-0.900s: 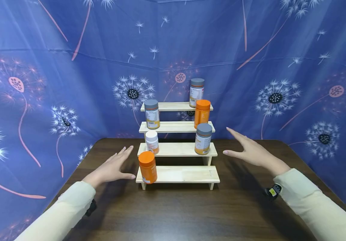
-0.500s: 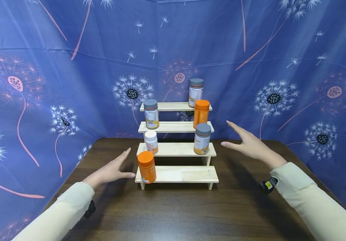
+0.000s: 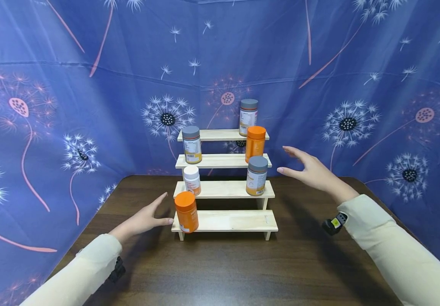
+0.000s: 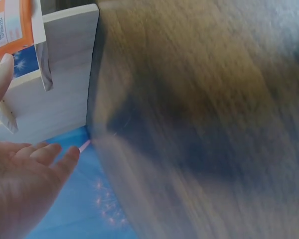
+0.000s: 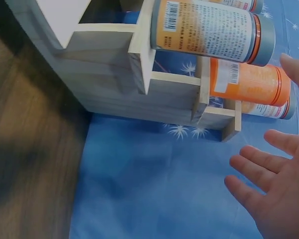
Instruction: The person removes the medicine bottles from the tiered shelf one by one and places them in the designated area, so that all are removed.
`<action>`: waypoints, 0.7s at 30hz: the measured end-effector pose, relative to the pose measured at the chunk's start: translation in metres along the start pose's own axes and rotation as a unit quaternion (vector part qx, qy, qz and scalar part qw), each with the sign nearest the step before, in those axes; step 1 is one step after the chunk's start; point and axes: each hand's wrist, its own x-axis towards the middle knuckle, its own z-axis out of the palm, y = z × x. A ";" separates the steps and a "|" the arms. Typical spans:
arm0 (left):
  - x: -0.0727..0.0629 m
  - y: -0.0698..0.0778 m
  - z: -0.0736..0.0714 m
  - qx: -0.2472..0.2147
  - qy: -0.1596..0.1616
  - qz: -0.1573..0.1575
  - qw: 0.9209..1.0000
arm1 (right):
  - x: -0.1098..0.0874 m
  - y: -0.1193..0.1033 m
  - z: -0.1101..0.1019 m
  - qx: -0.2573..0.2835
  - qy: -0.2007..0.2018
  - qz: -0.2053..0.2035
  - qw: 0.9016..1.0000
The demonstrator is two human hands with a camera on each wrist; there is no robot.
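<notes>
A four-step pale wooden display stand (image 3: pixel 235 221) carries several supplement bottles. My left hand (image 3: pixel 141 220), fingers extended and holding nothing, is left of the lowest step, thumb tip close to the orange bottle (image 3: pixel 187 216) there. To the right of the stand hovers my right hand (image 3: pixel 313 172), thumb and fingers spread apart, nothing in it. Nearest to it are a grey-lidded bottle (image 3: pixel 256 180) on the second step and an orange bottle (image 3: pixel 255 144) on the third. In the right wrist view, fingertips show beside the lid of the grey-lidded bottle (image 5: pixel 209 31).
A small white bottle (image 3: pixel 192 182) stands at the second step's left. Grey-lidded bottles occupy the third step's left (image 3: pixel 192 148) and the top step's right (image 3: pixel 248 119). The stand rests on a dark wooden table (image 3: pixel 220 272), with a blue dandelion-print cloth (image 3: pixel 120 97) behind.
My right hand has moved left and upward, closer to the bottles on the right. The left hand has shifted only slightly. The bottles stay in place on the stand.
</notes>
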 end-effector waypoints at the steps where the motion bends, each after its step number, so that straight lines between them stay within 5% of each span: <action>1: 0.000 -0.001 0.001 -0.010 -0.003 -0.003 1.000 | 0.001 -0.001 -0.001 0.002 -0.002 0.001 1.000; 21: 0.001 -0.004 0.018 -0.164 -0.014 -0.054 0.985 | 0.029 -0.020 -0.006 0.087 0.051 0.010 0.995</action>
